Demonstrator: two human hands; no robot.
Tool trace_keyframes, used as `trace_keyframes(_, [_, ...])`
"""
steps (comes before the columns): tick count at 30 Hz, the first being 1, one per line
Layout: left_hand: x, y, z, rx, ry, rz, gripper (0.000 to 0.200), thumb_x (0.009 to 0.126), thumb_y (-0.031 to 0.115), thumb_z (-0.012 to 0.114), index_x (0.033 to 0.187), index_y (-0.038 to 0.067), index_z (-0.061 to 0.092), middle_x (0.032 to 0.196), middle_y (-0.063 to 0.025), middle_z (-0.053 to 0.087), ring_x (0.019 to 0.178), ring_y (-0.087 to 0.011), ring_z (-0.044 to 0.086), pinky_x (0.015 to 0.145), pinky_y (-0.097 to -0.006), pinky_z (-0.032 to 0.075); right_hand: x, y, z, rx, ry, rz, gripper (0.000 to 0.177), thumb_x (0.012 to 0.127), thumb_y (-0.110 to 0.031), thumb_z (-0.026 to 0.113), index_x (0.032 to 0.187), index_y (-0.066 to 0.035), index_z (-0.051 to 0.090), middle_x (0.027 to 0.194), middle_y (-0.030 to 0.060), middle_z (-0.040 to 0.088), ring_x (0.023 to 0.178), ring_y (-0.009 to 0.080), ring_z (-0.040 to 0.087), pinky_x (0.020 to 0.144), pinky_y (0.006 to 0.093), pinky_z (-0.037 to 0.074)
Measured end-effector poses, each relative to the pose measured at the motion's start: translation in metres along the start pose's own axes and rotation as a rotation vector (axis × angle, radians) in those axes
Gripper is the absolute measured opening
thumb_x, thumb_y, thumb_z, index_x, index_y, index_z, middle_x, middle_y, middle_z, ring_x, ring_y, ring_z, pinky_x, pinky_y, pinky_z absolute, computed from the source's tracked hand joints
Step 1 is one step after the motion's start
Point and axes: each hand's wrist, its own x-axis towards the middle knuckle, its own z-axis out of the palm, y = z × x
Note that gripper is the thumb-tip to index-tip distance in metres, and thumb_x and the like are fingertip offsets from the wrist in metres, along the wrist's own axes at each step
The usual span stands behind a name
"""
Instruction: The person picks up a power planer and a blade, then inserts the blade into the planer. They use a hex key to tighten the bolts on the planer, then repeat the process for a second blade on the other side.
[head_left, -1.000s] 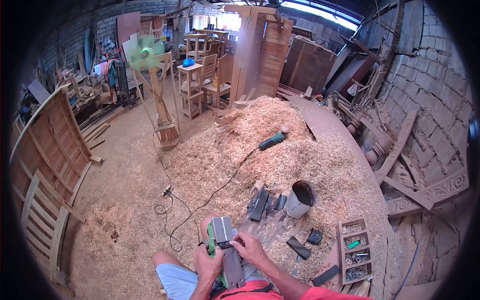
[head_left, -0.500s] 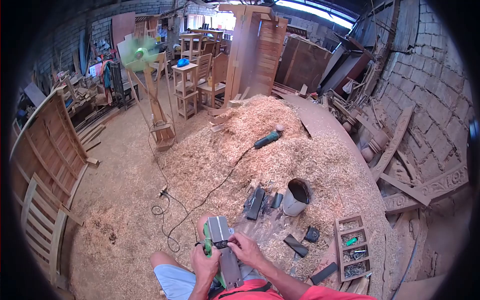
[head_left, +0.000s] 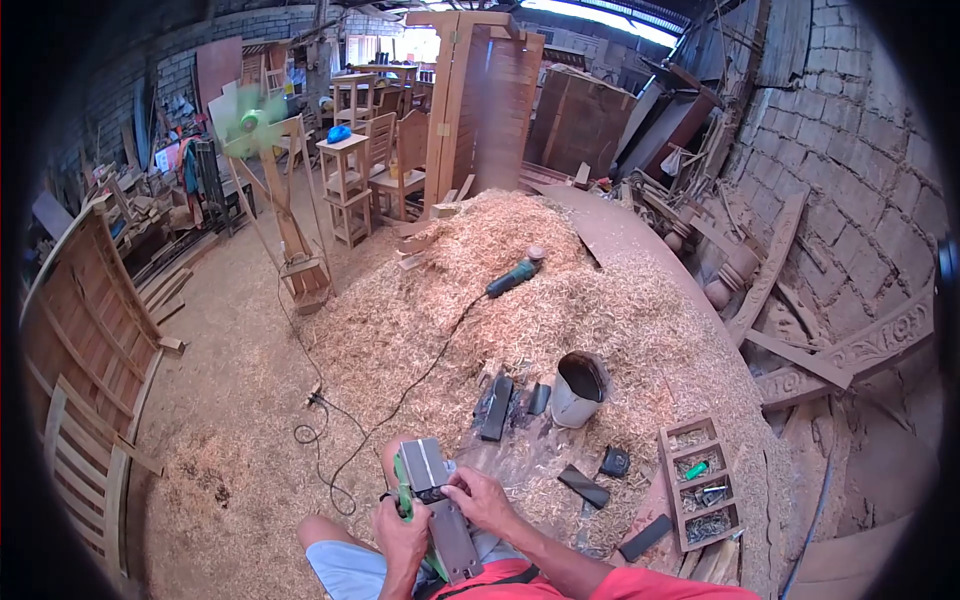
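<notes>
An electric planer (head_left: 456, 541) with a green body lies upside down on my lap, its grey sole facing up. My left hand (head_left: 402, 532) is closed around its green side. The fingers of my right hand (head_left: 484, 502) are bent and pressed together at the dark gap across the middle of the sole, where the cutter drum sits. Whatever those fingertips pinch is too small to see. Just ahead, a dark rectangular block (head_left: 495, 407) and a whitish pot with a dark inside (head_left: 579, 392) rest on the shavings-covered ground.
A divided wooden box (head_left: 703, 484) holds screws and a green-handled item at right. Dark blocks (head_left: 583, 487) lie nearby. An angle grinder (head_left: 514, 278) with a trailing cord (head_left: 425, 385) tops the shavings heap (head_left: 520, 225). A green fan (head_left: 250, 121) spins on a wooden stand at left.
The head view has shifted slightly, so the surroundings appear further left. Both hands stay at the planer, with only slight movement of the right fingers.
</notes>
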Motion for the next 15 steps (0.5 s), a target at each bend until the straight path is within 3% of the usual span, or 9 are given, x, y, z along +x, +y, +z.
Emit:
trace_keyframes(1, [0.0,-0.001,0.001,0.001,0.005,0.008,0.04,0.087,0.034,0.076,0.1,-0.003,0.07,0.099,-0.0264,0.07,0.1,-0.0474,0.064,0.091,-0.0578,0.048,0.002,0.0,0.0,-0.008,0.007,0.023,0.021,0.101,-0.02,0.075,0.107,-0.001,0.069,0.094,0.0188,0.073,0.086,0.0338,0.073,0.078,0.0439,0.057])
trace_keyframes(4, [0.002,-0.005,0.002,-0.008,0.022,0.01,0.039,0.088,0.033,0.076,0.1,-0.003,0.07,0.098,-0.0263,0.07,0.099,-0.0473,0.064,0.09,-0.0583,0.048,0.001,0.002,0.001,0.016,0.024,-0.051,0.024,0.102,-0.024,0.075,0.107,-0.001,0.071,0.088,0.0122,0.072,0.076,0.0219,0.07,0.073,0.0396,0.057])
trace_keyframes(7, [0.001,-0.007,0.004,-0.004,0.048,0.039,0.038,0.088,0.032,0.076,0.098,-0.004,0.07,0.093,-0.0257,0.07,0.091,-0.044,0.065,0.085,-0.0562,0.049,0.005,-0.001,-0.003,-0.036,-0.046,0.086,0.023,0.101,-0.022,0.075,0.107,-0.001,0.069,0.095,0.0169,0.072,0.086,0.0314,0.073,0.078,0.0437,0.057])
trace_keyframes(10, [0.004,-0.011,0.007,0.043,0.13,0.117,0.037,0.089,0.031,0.075,0.093,-0.006,0.072,0.081,-0.0242,0.07,0.075,-0.0374,0.068,0.073,-0.0513,0.052,0.001,-0.004,0.001,0.058,0.004,-0.061,0.024,0.101,-0.023,0.076,0.106,0.0,0.069,0.092,0.0162,0.072,0.086,0.0302,0.073,0.077,0.0436,0.057])
trace_keyframes(12, [0.004,-0.013,0.006,0.021,0.095,0.091,0.037,0.089,0.03,0.075,0.093,-0.006,0.072,0.078,-0.0238,0.07,0.072,-0.0369,0.068,0.071,-0.0508,0.052,0.005,0.001,0.001,0.057,-0.038,0.028,0.023,0.1,-0.021,0.076,0.107,0.0,0.069,0.094,0.016,0.071,0.087,0.03,0.073,0.078,0.043,0.057])
trace_keyframes(15, [0.005,-0.008,0.002,-0.024,-0.003,0.001,0.037,0.087,0.031,0.076,0.096,-0.004,0.068,0.093,-0.0264,0.069,0.094,-0.0472,0.065,0.087,-0.059,0.048,0.005,0.002,-0.002,0.096,-0.05,0.024,0.022,0.1,-0.02,0.076,0.107,0.0,0.069,0.095,0.0154,0.071,0.087,0.0301,0.073,0.078,0.0426,0.057])
